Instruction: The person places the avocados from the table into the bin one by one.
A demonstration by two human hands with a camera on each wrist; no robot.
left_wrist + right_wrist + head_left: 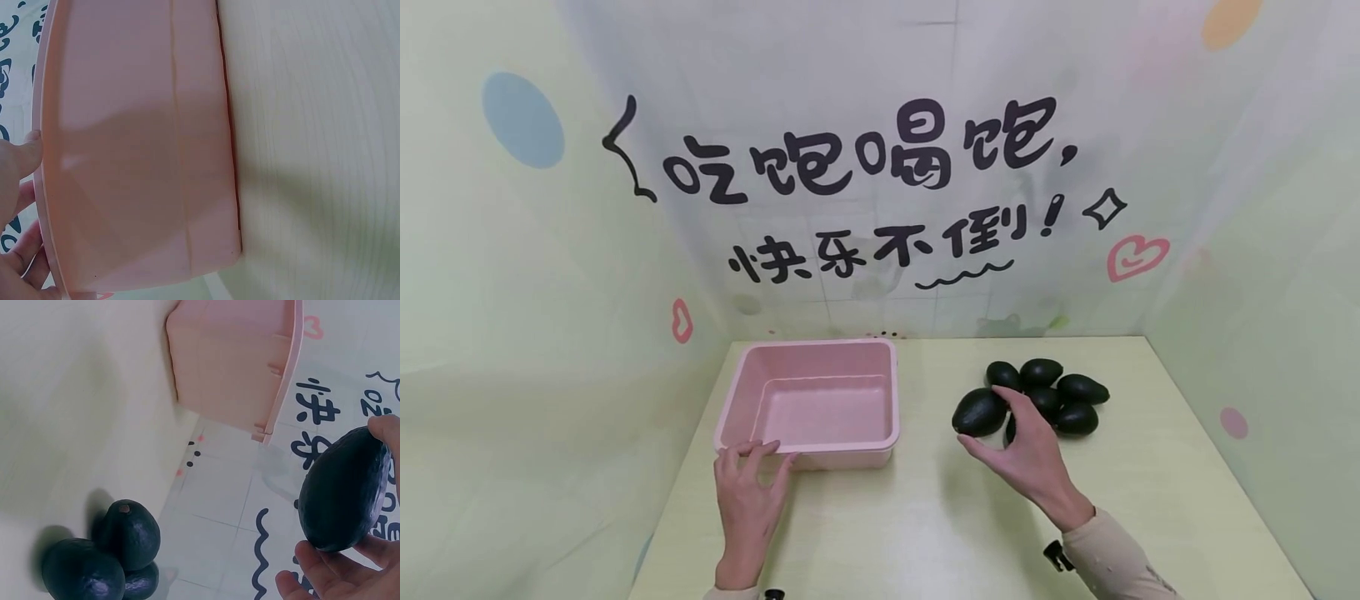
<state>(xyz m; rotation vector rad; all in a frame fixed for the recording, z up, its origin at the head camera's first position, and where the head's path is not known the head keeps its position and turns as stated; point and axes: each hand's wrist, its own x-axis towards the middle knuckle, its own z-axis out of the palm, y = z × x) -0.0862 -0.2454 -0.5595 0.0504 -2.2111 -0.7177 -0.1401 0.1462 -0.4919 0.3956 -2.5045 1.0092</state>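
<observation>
Between thumb and fingers, my right hand (pixel 1032 454) holds a dark green avocado (pixel 980 412), raised above the table in the right wrist view. Behind and to the right of that hand, several more avocados (pixel 1081 389) lie in a loose cluster, partly hidden by it. My left hand (pixel 751 492) grips the near rim of a pink plastic bin (pixel 823 417) at its left corner. In the left wrist view, the thumb and fingers pinch the bin's rim (pixel 47 206) from both sides. The bin's floor is bare.
The bin stands at the left back of a pale wooden table (pixel 917 533). A printed fabric backdrop (pixel 880 75) with black lettering rises behind the table and along both sides. A black wrist strap piece (pixel 1058 556) shows by the right sleeve.
</observation>
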